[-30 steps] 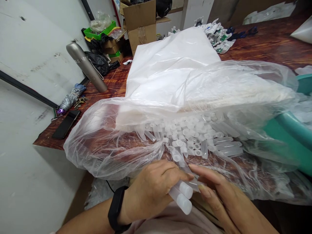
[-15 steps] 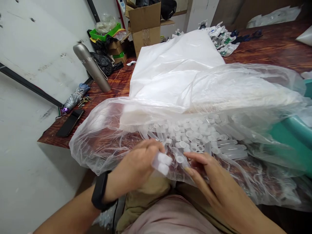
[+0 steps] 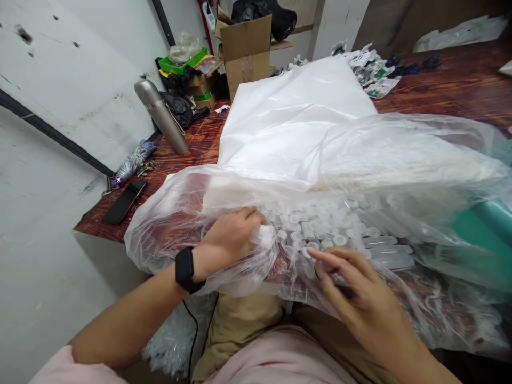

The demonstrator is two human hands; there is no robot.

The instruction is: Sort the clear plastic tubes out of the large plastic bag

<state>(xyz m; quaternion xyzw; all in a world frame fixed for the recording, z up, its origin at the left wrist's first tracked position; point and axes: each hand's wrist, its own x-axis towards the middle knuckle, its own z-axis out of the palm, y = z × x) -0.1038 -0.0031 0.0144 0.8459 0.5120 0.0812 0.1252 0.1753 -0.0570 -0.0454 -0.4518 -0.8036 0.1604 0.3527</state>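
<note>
My left hand (image 3: 236,234), with a black band on its wrist, is closed around a few white capped tubes (image 3: 264,236) at the left edge of the pile. Many small translucent caps and tubes (image 3: 320,221) lie inside a large clear plastic bag (image 3: 172,213). My right hand (image 3: 352,280) is at the pile's near edge, thumb and forefinger close together beside a cap. What lies between those fingertips is too small to make out. Longer clear tubes (image 3: 390,253) lie to the right of the caps.
A metal flask (image 3: 162,117), a phone (image 3: 125,201), keys (image 3: 148,168) and a folded umbrella (image 3: 134,160) are on the left. Behind stand a cardboard box (image 3: 247,53) and a white sheet bag (image 3: 296,112). A teal container (image 3: 484,240) is at right.
My left hand has moved up to the pile with its tubes. The tube that was by my right fingertips no longer shows clearly. The camera view has shifted slightly.
</note>
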